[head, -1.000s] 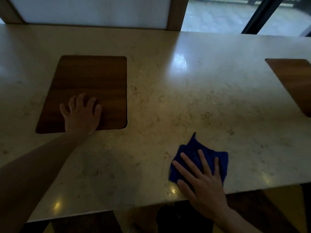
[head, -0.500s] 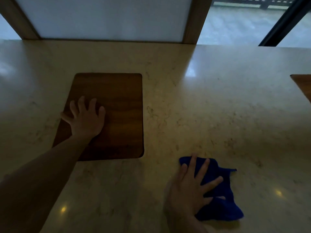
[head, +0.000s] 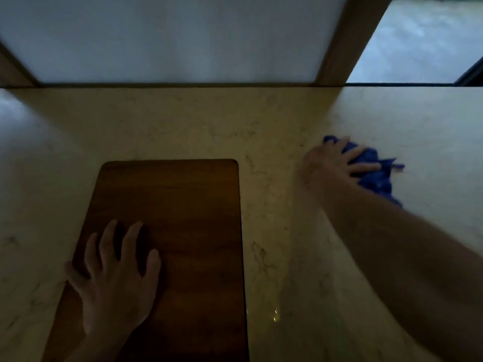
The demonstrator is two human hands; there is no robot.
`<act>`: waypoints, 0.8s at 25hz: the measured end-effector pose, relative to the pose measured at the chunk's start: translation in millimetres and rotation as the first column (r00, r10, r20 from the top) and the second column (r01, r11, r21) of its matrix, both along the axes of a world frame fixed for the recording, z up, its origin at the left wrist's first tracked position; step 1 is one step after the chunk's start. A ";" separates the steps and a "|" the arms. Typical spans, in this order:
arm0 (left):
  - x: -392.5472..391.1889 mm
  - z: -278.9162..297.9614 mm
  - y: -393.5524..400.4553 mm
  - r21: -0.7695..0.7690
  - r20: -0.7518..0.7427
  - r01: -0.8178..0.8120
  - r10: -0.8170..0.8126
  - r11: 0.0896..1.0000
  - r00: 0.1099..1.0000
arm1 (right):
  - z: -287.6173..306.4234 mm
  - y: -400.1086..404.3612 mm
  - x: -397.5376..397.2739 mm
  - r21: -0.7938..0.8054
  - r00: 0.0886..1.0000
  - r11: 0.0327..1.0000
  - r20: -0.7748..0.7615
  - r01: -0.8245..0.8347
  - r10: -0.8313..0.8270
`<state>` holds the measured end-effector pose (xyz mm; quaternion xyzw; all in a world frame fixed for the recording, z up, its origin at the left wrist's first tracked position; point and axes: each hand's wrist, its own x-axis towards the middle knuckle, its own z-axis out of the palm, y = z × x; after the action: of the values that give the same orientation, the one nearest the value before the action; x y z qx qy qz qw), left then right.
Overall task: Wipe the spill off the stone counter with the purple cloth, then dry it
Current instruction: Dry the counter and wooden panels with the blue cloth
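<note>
The right hand [head: 329,165] swept the cloth [head: 376,176] far back — left hand [head: 115,278] stays.

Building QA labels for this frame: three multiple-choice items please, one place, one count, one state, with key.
1. Where is the cloth? A on the wooden board; B on the stone counter, right of the board; C over the near edge.
2. Hands touching the cloth? A none; B one; C two.
3. The left hand is: A flat, fingers spread; B a fist; C pinching the cloth.
B: it lies on stone beside the board. B: only the right hand presses it. A: its fingers lie spread on the board.
</note>
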<state>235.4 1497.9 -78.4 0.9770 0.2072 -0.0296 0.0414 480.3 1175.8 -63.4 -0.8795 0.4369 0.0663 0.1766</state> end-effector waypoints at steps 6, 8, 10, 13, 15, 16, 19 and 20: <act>3.3 6.0 -6.4 0.028 -0.011 0.037 -0.036 0.999 0.999 | 0.7 6.3 113.7 0.055 0.866 0.866 0.083 -0.498 0.493; 1.9 5.7 -2.8 0.010 -0.029 0.021 -0.021 1.000 0.999 | 4.3 17.1 116.8 0.060 0.811 0.809 0.089 -0.584 0.579; 0.7 3.8 -2.2 0.002 -0.015 0.010 -0.010 1.000 1.000 | 9.0 20.9 112.5 -0.021 0.660 0.661 0.027 -0.750 0.751; -0.5 3.5 -0.5 -0.030 0.012 0.014 -0.014 0.999 1.000 | 8.2 28.8 76.5 -0.064 0.505 0.510 0.074 -0.858 0.860; -0.4 2.3 -0.1 -0.051 0.034 0.017 -0.016 0.999 0.999 | 5.5 35.8 31.8 -0.073 0.444 0.448 0.068 -0.891 0.894; -0.9 1.8 -1.3 -0.050 0.043 0.015 -0.013 0.999 0.999 | 2.3 37.0 5.8 -0.093 0.405 0.410 0.066 -0.907 0.912; 3.8 -0.8 2.8 -0.068 0.071 0.012 -0.008 0.998 0.997 | 0.4 40.4 -78.1 -0.095 0.281 0.285 0.052 -0.954 0.958; 0.9 1.3 3.5 -0.097 0.091 0.006 0.003 0.995 0.996 | 1.3 40.7 -114.4 -0.072 0.228 0.231 0.041 -0.970 0.973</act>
<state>236.3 1501.4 -77.2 0.9743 0.2028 0.0050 0.0981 365.8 1216.4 -62.1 -0.9653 -0.2087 0.1207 0.1003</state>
